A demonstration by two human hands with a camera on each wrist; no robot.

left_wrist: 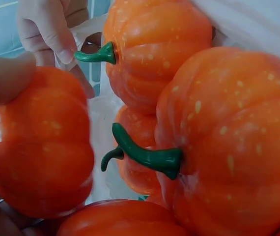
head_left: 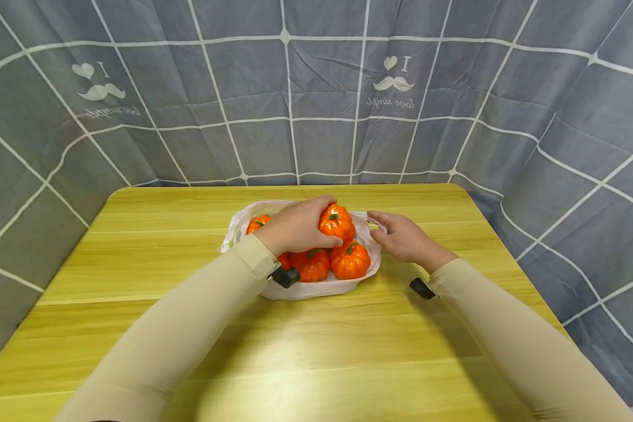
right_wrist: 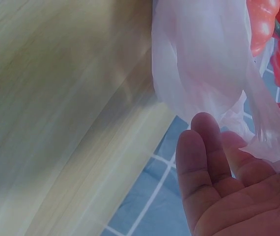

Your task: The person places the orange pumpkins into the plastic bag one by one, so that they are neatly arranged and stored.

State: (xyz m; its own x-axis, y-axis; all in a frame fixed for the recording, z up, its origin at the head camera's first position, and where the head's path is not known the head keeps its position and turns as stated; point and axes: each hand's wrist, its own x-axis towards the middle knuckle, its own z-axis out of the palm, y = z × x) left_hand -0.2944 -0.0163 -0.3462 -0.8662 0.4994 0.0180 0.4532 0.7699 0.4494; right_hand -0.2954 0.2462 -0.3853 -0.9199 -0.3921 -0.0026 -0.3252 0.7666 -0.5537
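A white plastic bag (head_left: 300, 291) lies open on the table with several orange toy pumpkins (head_left: 350, 261) inside, each with a green stem. My left hand (head_left: 298, 225) grips one pumpkin (head_left: 335, 221) above the others, thumb and fingers on its sides; the left wrist view shows this pumpkin (left_wrist: 42, 142) beside the larger-looking ones (left_wrist: 238, 132). At the bag's right side, my right hand (head_left: 405, 239) pinches the bag's handle loop between thumb and index finger. In the right wrist view the thin plastic (right_wrist: 204, 59) runs to that hand (right_wrist: 228, 191), its other fingers loosely extended.
The wooden table (head_left: 316, 357) reaches toward me, its far edge just behind the bag. A grey curtain (head_left: 327, 105) with white grid lines hangs behind and along both sides. Black wrist cameras (head_left: 422, 288) sit under both wrists.
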